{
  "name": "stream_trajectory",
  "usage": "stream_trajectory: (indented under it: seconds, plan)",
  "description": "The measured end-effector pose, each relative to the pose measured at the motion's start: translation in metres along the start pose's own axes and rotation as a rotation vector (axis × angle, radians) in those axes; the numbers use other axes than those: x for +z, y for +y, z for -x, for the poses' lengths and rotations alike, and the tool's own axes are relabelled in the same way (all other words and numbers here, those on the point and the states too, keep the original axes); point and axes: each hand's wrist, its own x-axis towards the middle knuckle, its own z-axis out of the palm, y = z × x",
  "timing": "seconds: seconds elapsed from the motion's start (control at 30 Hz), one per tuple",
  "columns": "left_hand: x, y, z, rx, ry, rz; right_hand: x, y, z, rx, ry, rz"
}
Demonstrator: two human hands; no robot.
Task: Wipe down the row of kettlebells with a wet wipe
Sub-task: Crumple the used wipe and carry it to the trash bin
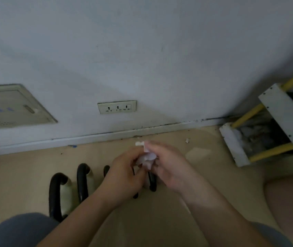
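A crumpled white wet wipe (146,158) sits between both of my hands, held above the floor. My left hand (124,177) grips its lower part, and my right hand (167,164) pinches its upper part, with a small white tab (140,143) sticking up at the fingertips. Below the hands stands a row of kettlebells with black handles: the leftmost (57,193), a second (83,180), and further handles (152,180) mostly hidden behind my hands and forearms.
A white wall with a triple socket plate (116,106) and a beige wall panel (12,106) runs close behind. A white and yellow rack (270,125) stands at the right. My knees (15,230) frame the bottom; a leg (288,198) lies at the right.
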Motion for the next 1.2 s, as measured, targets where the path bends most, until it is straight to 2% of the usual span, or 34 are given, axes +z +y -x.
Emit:
stream_trajectory:
  seconds: [0.07,0.17,0.4,0.47,0.6,0.7,0.77,0.93,1.07,1.2]
  plan:
    - [-0.004,0.023,-0.005,-0.025,-0.083,-0.049,-0.013,-0.004,0.023,0.031,0.031,-0.003]
    - [-0.016,0.089,-0.014,-0.185,-0.131,0.074,-0.026,-0.031,0.075,0.049,0.082,0.017]
    - [-0.054,0.288,-0.021,-0.277,-0.225,0.397,-0.042,-0.184,0.219,-0.070,0.189,0.008]
    - [-0.058,0.346,-0.016,-0.260,-0.251,0.378,-0.046,-0.220,0.267,-0.075,0.222,-0.043]
    - [-0.049,0.451,-0.006,-0.119,-0.238,0.177,-0.064,-0.278,0.359,-0.078,0.274,-0.175]
    - [-0.026,0.510,0.001,-0.135,-0.192,0.148,-0.092,-0.298,0.410,-0.061,0.341,-0.257]
    - [-0.005,0.536,0.001,-0.138,-0.146,0.073,-0.117,-0.300,0.430,-0.041,0.366,-0.286]
    - [0.052,0.583,-0.001,-0.103,-0.297,-0.003,-0.185,-0.311,0.472,-0.028,0.445,-0.309]
    - [0.083,0.608,-0.007,-0.120,-0.313,-0.039,-0.226,-0.319,0.491,-0.051,0.476,-0.354]
    - [0.098,0.618,-0.015,-0.120,-0.366,-0.025,-0.240,-0.320,0.509,0.090,0.493,-0.214]
